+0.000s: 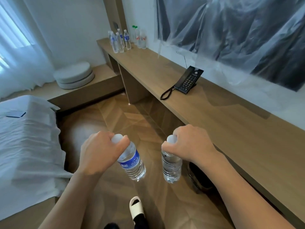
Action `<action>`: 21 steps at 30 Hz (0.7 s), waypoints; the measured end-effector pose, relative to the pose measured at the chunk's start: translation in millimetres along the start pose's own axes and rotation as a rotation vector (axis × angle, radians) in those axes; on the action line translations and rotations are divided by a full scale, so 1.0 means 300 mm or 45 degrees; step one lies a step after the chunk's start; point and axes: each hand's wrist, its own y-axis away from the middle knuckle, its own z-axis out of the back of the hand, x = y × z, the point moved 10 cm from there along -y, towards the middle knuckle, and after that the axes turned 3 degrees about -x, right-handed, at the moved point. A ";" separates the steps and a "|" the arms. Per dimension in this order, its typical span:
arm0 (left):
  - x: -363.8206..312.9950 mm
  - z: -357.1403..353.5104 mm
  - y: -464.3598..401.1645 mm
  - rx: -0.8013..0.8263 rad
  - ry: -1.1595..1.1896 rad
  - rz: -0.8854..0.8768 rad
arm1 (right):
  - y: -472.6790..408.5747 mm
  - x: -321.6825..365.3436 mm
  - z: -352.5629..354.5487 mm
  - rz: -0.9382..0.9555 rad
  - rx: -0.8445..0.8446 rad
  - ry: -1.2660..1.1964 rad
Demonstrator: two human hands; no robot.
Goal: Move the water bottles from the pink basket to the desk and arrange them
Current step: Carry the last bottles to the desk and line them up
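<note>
Both hands carry a bottle over the wood floor, between bed and desk; neither bottle is set down yet.

Left hand (pixel 100 151): fingers clenched round the neck of a clear plastic water bottle with a blue label (pixel 132 162), white cap poking out above the fist. Long axis tilted, base swinging down and to the right.

Right hand (pixel 189 144): closed round the neck of a clear plastic water bottle with no label showing (pixel 171 166). It hangs close to upright, base down.

The long light-wood desk (pixel 231 129) runs along the right-hand wall. Right hand is the nearer one, just beside the front edge; left hand is further out over the floor.

At the desk's far-left end stands a cluster of clear plastic bottles (pixel 122 40), upright, close together. A black desk telephone (pixel 188 81) sits mid-desk toward the back edge.

Pink basket not in view.

Judgement: mid-carry; the bottles likely belong with the far cluster, well ahead of both hands.
</note>
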 end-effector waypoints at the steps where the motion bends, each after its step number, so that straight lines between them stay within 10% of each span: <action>1: 0.030 -0.017 -0.067 0.010 0.017 -0.016 | -0.064 0.029 -0.021 -0.002 0.003 0.013; 21: 0.373 -0.219 -1.351 0.095 0.075 -0.123 | -1.268 0.343 -0.178 -0.176 -0.049 -0.067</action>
